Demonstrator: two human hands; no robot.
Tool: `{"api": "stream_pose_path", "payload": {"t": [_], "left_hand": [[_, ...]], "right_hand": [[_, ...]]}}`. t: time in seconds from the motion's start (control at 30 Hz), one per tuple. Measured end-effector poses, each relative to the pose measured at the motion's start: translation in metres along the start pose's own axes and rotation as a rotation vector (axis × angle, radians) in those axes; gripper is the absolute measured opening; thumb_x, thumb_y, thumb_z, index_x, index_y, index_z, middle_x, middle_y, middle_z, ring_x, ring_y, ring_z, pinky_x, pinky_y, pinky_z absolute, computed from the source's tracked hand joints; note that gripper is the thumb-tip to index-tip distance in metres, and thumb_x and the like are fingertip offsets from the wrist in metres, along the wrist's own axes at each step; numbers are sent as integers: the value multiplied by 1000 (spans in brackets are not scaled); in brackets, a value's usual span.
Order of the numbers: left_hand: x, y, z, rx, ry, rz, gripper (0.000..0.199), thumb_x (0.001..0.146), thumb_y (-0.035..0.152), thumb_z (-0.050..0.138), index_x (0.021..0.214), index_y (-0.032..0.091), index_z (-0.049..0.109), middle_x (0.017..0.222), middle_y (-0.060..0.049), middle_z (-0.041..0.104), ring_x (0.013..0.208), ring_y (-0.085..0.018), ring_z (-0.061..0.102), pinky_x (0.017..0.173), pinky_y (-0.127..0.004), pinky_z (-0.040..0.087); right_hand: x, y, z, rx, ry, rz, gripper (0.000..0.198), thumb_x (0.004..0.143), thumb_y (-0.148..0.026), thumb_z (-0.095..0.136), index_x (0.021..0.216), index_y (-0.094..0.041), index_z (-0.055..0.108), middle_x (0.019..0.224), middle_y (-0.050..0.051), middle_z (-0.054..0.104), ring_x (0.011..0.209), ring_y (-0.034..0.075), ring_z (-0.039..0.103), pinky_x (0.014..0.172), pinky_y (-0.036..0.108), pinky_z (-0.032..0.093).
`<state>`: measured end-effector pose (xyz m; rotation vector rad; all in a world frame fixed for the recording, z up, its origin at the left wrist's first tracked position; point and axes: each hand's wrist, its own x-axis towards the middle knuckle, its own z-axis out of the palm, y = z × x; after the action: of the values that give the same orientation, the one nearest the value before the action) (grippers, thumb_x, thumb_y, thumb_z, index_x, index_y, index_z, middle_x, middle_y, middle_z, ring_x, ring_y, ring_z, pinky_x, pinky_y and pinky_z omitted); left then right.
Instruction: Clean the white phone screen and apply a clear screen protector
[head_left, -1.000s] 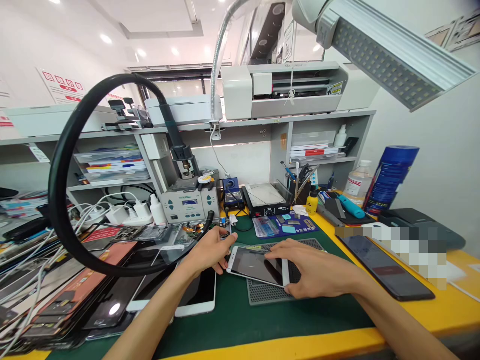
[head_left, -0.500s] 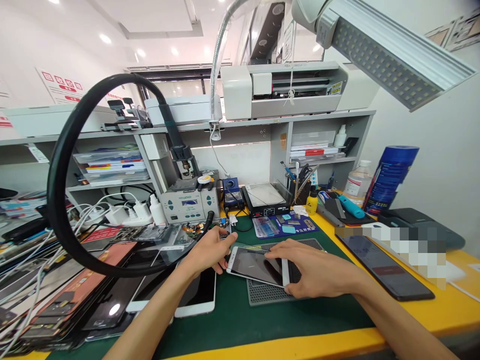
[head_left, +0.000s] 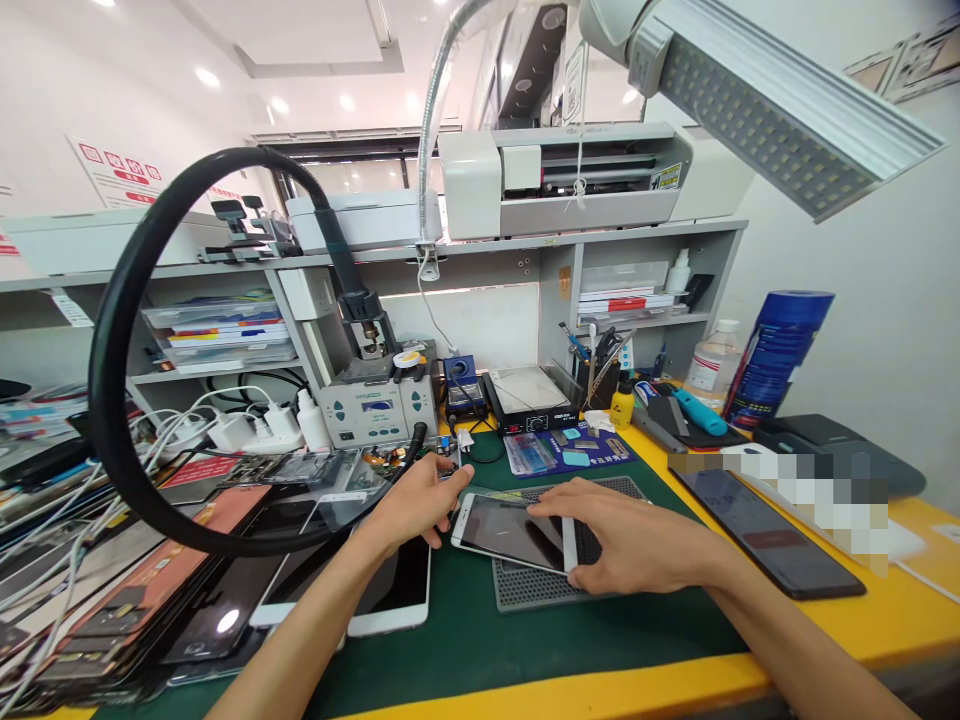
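Observation:
A white-framed smartphone [head_left: 510,532], its screen dark, lies tilted over a grey perforated mat [head_left: 525,595]. My right hand [head_left: 630,535] is closed on the phone's right end, fingers over the top edge and thumb at the lower corner. Beside the phone's left end is my left hand [head_left: 416,505], its fingers curled and the thumb stretched towards the phone's upper corner. What those curled fingers hold, if anything, is hidden. Another white phone [head_left: 397,590] lies on the green work mat [head_left: 555,650], partly behind my left forearm.
A thick black hose [head_left: 112,420] loops at the left from a hot-air station [head_left: 382,405]. Stacked phone parts [head_left: 142,600] fill the left side. Behind the hands stand a hot plate [head_left: 529,390] and a tool holder [head_left: 600,380]. A large black phone [head_left: 772,535] lies at right.
The view has shifted very slightly. Both hands and the smartphone keep nearly the same position.

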<state>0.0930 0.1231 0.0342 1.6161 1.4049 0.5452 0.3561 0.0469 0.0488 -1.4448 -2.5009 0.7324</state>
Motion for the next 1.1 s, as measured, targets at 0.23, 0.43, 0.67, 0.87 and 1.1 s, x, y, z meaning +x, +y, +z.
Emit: {"api": "stream_pose_path", "payload": {"t": [0.23,0.43,0.67,0.87,1.1], "left_hand": [[2,-1,0,-15,5,0,55,87,57,54,122,16,43,76,0,58,49,-13,58,37,-25,54],[5,-5,-1,-28,8,14,57,86,60,55,121,16,46,73,0,60,46,-13,58,37,-25,54],[5,-5,-1,-36,7,15,58,86,60,55,123,15,45,73,-1,61,46,-13,58,37,-24,54],[5,-5,-2,-31,1,42,56,87,60,54,121,16,46,75,-1,61,48,-12,57,37,-23,52],[5,-5,-4,-32,-2,78,52,88,61,51,116,17,49,76,-2,63,51,-12,58,40,-21,51]], "right_hand": [[0,0,1,-2,12,-2,73,73,-38,68,143,-26,49,145,9,47,130,34,44,101,42,41],[0,0,0,-2,11,-2,72,73,-38,68,142,-27,49,146,8,47,131,34,43,103,43,41],[-1,2,1,10,14,-10,73,74,-39,69,143,-27,48,146,9,46,131,34,44,103,42,41],[-2,3,2,17,42,-27,77,72,-37,70,144,-27,46,142,9,47,128,33,45,101,40,41],[-2,0,2,32,100,-71,77,70,-27,65,143,-27,43,136,9,48,124,31,46,95,35,44]]}}
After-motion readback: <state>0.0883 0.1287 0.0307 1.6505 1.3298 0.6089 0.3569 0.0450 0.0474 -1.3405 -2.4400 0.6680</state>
